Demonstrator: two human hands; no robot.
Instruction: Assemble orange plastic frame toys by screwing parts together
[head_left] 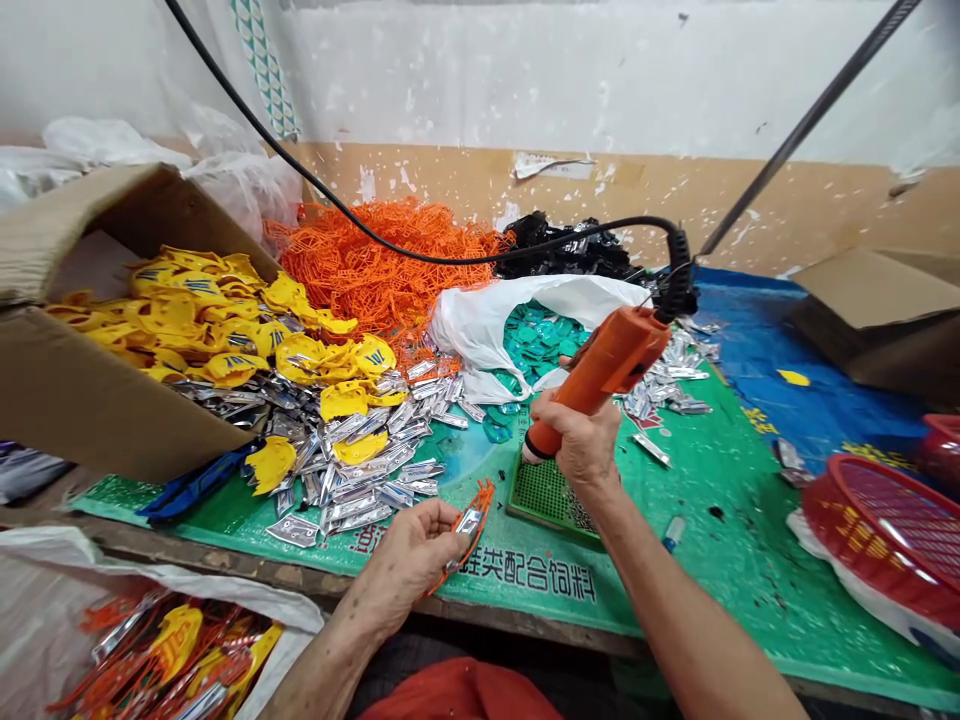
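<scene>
My left hand [416, 550] pinches an orange plastic part with a silver plate [471, 522] on it, just above the table's front edge. My right hand [581, 440] is wrapped round an orange electric screwdriver [600, 375], tilted with its nose down and a black cable at its upper end. Below that nose lies a green perforated tray [541, 492] with small metal screws [577, 508] at its right side. The driver's bit is too small to make out against the tray. Loose silver plates [367, 480] lie beyond my left hand.
A cardboard box [112, 390] spills yellow pieces [217, 310] at left. Behind are an orange heap [390, 250], black parts [570, 245] and a white bag [472, 325] of teal pieces. Red baskets [885, 530] stand right. An open bag [285, 605] of assembled parts is front left.
</scene>
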